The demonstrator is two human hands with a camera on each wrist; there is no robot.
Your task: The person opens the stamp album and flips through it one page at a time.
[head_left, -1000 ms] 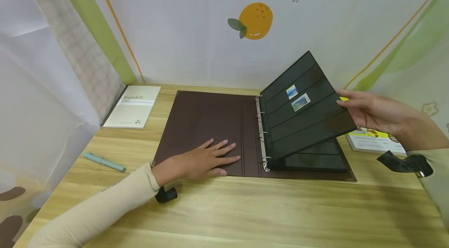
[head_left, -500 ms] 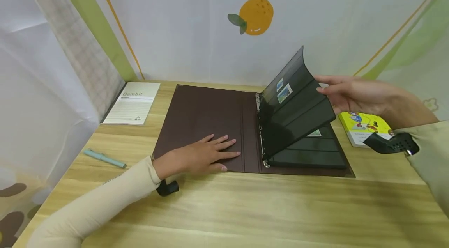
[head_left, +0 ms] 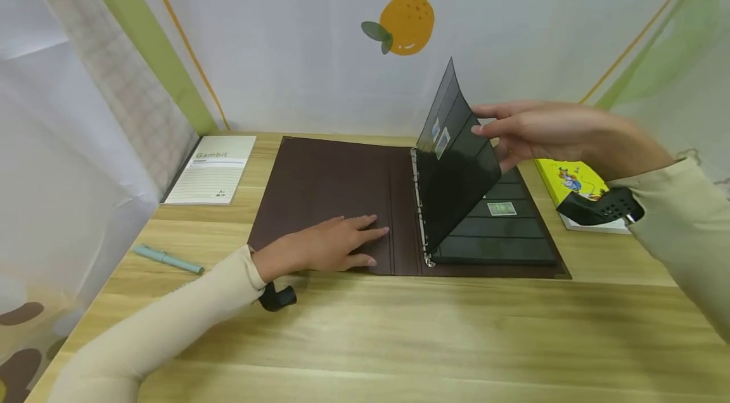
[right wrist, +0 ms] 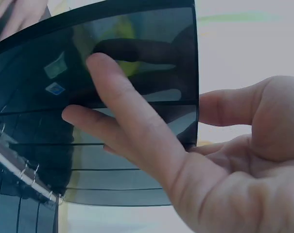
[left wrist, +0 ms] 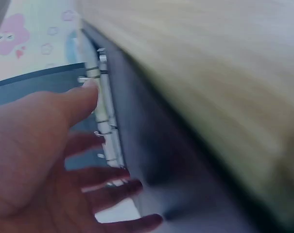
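Observation:
A brown ring-binder stamp album lies open, its bare cover (head_left: 331,184) on the left and metal rings (head_left: 419,206) along the middle. One black stock page (head_left: 459,181) stands nearly upright and slightly bowed, bearing small stamps (head_left: 442,143). My right hand (head_left: 547,134) pinches its outer edge. In the right wrist view, thumb and fingers lie on opposite faces of the page (right wrist: 151,29). More black pages lie flat beneath, with a green stamp (head_left: 502,209) showing. My left hand (head_left: 325,244) rests on the brown cover, fingers spread and fairly straight.
A Gambit notebook (head_left: 211,168) lies at the back left, with a pale green pen (head_left: 168,258) nearer the front. Right of the album is a yellow-covered book (head_left: 570,181), partly behind my right wrist. A printed curtain (head_left: 285,61) hangs behind the wooden table.
My right hand has swung the black page up and leftward, uncovering the page below and its green stamp. The left hand stays on the cover, its fingers slightly shifted.

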